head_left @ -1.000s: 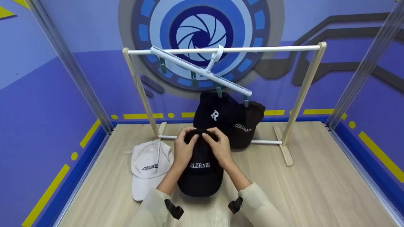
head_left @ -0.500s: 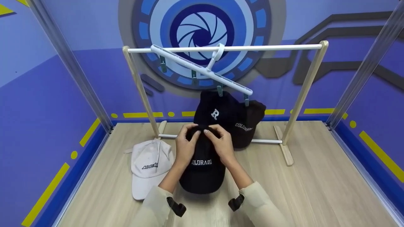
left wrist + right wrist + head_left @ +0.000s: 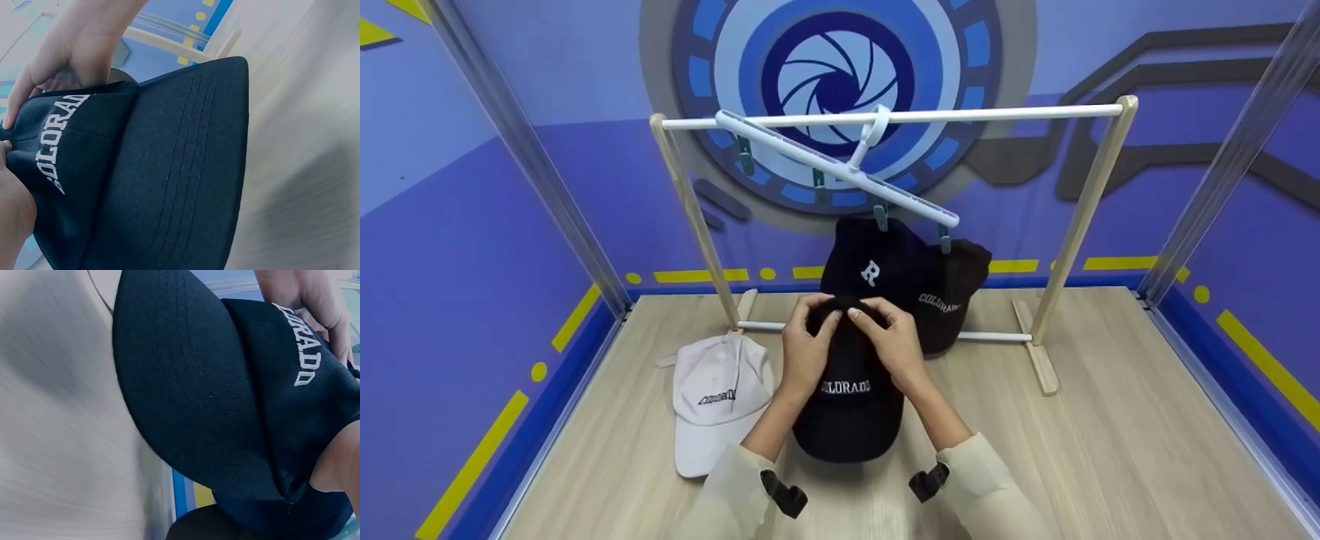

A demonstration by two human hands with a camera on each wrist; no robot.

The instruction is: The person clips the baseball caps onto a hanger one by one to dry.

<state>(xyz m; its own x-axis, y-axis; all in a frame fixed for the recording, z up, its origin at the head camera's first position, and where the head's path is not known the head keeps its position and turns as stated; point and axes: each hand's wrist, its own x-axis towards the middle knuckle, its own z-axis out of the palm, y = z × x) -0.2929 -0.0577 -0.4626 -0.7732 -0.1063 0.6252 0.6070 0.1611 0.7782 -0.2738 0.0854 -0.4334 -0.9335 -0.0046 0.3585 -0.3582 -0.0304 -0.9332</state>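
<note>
Both hands hold a black cap [image 3: 847, 409] lettered COLORADO just above the wooden table [image 3: 1110, 450], brim toward me. My left hand [image 3: 804, 349] grips the crown's left side and my right hand [image 3: 894, 345] grips its right side, fingertips pinching the top of the crown. In the left wrist view the cap [image 3: 152, 169] fills the frame with my right hand [image 3: 67, 50] behind it. In the right wrist view the cap's brim [image 3: 191, 394] is close, with my left hand [image 3: 315, 298] at the top.
A white cap [image 3: 716, 401] lies on the table left of the hands. Behind stands a clothes rack [image 3: 885, 118] with a tilted white clip hanger [image 3: 840, 169]; a black R cap [image 3: 870, 262] and a dark COLORADO cap [image 3: 952, 296] hang from its clips. Blue walls enclose the table.
The black cap shifted slightly to the right and the fingers worked at the top of the crown; both hands kept their grip.
</note>
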